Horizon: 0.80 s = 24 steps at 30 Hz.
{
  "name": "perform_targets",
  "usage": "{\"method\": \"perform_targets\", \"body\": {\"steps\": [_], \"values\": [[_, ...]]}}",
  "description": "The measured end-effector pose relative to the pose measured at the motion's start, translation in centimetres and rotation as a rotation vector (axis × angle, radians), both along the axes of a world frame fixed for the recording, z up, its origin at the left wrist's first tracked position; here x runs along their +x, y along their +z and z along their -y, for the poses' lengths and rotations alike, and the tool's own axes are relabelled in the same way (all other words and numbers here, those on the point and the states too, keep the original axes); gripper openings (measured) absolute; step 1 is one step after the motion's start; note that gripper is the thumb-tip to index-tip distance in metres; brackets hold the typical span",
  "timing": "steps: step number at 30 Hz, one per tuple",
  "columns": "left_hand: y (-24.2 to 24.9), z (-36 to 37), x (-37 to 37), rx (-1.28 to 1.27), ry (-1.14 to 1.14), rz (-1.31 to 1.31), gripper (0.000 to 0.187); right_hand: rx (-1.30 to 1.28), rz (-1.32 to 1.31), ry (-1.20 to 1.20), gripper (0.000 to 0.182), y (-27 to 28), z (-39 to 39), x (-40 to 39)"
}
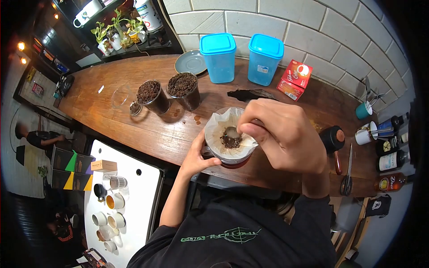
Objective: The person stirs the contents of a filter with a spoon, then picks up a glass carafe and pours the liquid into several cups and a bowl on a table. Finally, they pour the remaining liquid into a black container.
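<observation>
A white paper filter (217,126) lines a clear coffee dripper (237,160) near the front edge of the wooden counter. Dark wet coffee grounds (231,143) lie at the bottom of the filter. My left hand (195,157) grips the dripper's left side by its handle, with the thumb along the rim and the other fingers partly hidden. Above the filter's right side, my right hand (283,134) is closed in a pinch on a spoon (233,132). The spoon's bowl is down inside the filter over the grounds, and its handle is mostly hidden by my fingers.
Two glasses of dark crumbly grounds, a left glass (154,102) and a right glass (185,94), stand behind. Farther back are a grey plate (191,61), blue-lidded containers (219,62) and a red box (295,80). Scissors (347,178) and bottles (389,161) are at right; cups (116,220) at lower left.
</observation>
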<state>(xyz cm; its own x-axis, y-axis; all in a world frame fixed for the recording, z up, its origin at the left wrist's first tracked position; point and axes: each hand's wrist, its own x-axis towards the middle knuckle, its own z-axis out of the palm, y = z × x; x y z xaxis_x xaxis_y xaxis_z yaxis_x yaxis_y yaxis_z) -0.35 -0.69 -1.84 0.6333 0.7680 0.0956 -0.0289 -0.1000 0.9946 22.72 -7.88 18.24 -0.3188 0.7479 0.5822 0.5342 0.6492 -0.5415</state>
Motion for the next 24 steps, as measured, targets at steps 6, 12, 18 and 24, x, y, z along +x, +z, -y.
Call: {"method": "perform_targets", "body": {"steps": [6,12,18,24], "values": [[-0.4,-0.2,-0.1,0.018,-0.012,-0.015,0.118,-0.037,0.044,0.062,0.007,-0.9,0.1,-0.5],[-0.2,-0.2,-0.1,0.024,0.003,-0.022,0.118,0.041,-0.025,0.016,0.006,0.0,0.4,-0.7],[-0.1,-0.1,0.0,0.004,0.002,-0.014,0.118,-0.003,-0.016,0.023,0.004,-1.1,-0.1,-1.2],[-0.1,0.0,-0.1,0.02,0.013,-0.017,0.119,-0.001,-0.054,0.023,0.005,-0.6,0.2,-1.5]]}}
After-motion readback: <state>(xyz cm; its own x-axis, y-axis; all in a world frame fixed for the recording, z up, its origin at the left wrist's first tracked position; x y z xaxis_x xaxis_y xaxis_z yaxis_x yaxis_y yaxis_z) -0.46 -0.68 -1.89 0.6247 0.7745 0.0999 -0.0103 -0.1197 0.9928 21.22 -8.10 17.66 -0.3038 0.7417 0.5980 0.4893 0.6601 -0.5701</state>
